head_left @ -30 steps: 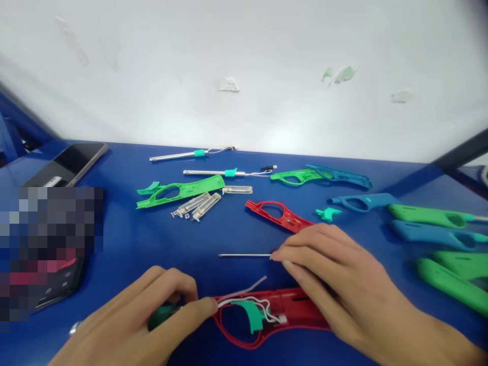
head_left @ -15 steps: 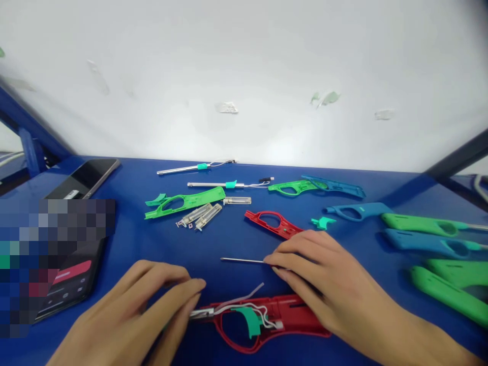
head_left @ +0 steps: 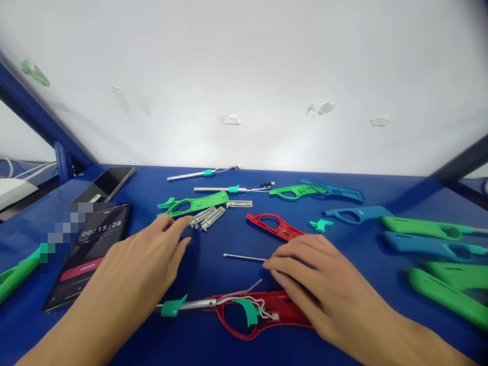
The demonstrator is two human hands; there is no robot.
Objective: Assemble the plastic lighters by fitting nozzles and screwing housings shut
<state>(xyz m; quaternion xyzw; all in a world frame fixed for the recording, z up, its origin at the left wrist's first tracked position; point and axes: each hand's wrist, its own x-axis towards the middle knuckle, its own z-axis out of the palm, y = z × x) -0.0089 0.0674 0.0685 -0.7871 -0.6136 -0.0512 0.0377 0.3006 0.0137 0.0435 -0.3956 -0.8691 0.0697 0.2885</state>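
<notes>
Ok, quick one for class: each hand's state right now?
Left hand: open, near the clear cartridges.
Right hand: closed on the thin metal rod.

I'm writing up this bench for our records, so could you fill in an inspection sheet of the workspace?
Surface: blue table, no spills seen.
Job's things: open red shell with white wires and green trigger; metal tube at its left end.
Clutter: two phones, clear cartridges, assorted green and blue shells.
Hands: right pinches a thin metal rod; left open near the cartridges.
Cables: white cables, far left.
Surroundings: white wall, marked in places.
</notes>
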